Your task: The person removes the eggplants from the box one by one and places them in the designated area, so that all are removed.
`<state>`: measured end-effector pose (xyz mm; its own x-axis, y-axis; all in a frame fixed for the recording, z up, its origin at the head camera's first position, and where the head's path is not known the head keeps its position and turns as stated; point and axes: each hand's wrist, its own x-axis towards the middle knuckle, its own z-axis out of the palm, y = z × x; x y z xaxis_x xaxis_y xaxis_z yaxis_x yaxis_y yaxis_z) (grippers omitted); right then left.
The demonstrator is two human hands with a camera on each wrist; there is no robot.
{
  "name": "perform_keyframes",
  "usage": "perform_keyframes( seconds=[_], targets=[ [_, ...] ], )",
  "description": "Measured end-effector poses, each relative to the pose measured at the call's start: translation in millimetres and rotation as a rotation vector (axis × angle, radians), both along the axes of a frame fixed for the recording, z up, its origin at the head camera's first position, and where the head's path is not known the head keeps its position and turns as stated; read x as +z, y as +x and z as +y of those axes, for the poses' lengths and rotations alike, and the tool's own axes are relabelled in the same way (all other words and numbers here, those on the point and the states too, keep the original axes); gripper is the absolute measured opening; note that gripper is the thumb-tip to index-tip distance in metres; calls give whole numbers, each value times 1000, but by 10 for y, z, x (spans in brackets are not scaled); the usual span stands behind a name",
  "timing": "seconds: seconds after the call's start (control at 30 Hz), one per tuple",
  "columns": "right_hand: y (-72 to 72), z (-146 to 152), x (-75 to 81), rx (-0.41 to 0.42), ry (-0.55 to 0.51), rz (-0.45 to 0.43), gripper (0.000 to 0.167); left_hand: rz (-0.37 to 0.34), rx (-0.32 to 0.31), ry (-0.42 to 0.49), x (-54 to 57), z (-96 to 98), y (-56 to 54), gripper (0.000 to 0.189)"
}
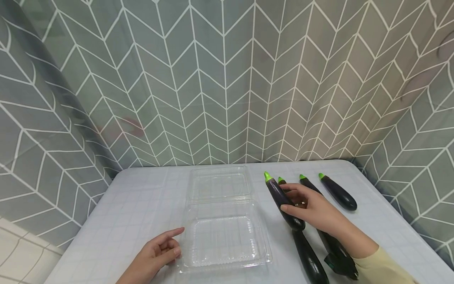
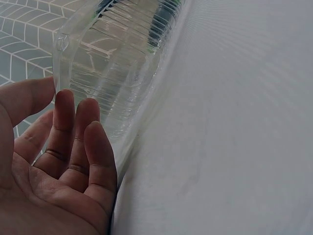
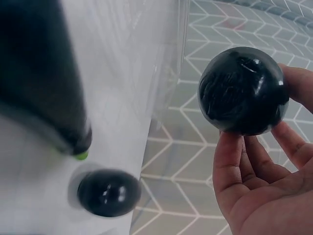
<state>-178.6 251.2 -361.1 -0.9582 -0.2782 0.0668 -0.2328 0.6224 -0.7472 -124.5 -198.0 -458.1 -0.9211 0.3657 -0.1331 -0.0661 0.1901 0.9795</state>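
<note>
My right hand (image 1: 313,205) holds a glossy dark eggplant (image 1: 280,199) with a bright green stem. Thumb and fingers grip its sides, and its round end (image 3: 243,91) faces the right wrist camera. My left hand (image 1: 156,252) is at the left edge of a clear plastic clamshell container (image 1: 260,236), its fingers loosely bent. In the left wrist view the fingertips (image 2: 89,105) are at the container's side (image 2: 63,58); whether they press it I cannot tell. The container lies open, its lid (image 1: 220,170) folded back.
Another eggplant (image 1: 338,192) lies at the back right. Below the held one lies a long dark eggplant (image 1: 310,258); beside it, partly behind my right arm, is a dark one (image 1: 340,262) with an angular end. A patterned curtain (image 1: 227,79) stands behind the white-covered table (image 1: 142,205).
</note>
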Motion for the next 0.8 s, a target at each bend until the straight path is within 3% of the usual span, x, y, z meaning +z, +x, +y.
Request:
perform_keyframes(
  seconds=[0.47,0.8],
  targets=[
    [132,331,-52,-113,46,33,61,-7,-1,5,11,4,3,59],
    [220,590,-98,-167,21,-5,64,8,-10,10,15,2,0,57]
  ],
)
